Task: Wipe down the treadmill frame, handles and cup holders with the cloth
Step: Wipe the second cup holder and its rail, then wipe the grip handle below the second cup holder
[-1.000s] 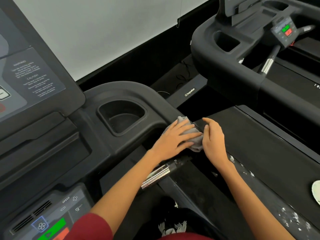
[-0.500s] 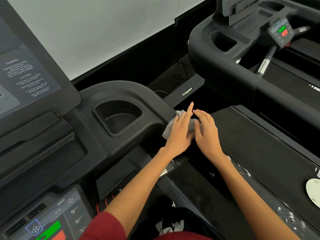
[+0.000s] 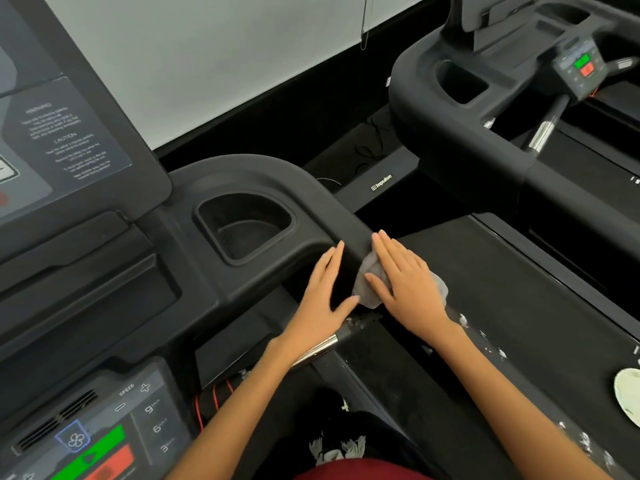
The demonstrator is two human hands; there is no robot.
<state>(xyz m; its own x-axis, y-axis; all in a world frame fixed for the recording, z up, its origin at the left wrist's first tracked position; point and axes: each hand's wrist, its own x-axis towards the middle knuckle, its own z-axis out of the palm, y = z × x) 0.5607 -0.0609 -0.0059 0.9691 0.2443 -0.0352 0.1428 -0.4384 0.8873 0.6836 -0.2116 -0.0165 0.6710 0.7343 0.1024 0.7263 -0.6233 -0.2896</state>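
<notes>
Flat right hand (image 3: 408,282) presses cloth (image 3: 369,289) onto frame (image 3: 332,206).

Hands swapped roles: right hand (image 3: 408,289) now lies flat on the grey cloth (image 3: 370,285), which the left was pressing a second ago. Left hand (image 3: 323,299) has come off it, fingers straight on the black handrail (image 3: 332,216), beside the cloth. Cloth shifted slightly toward the belt side.
</notes>
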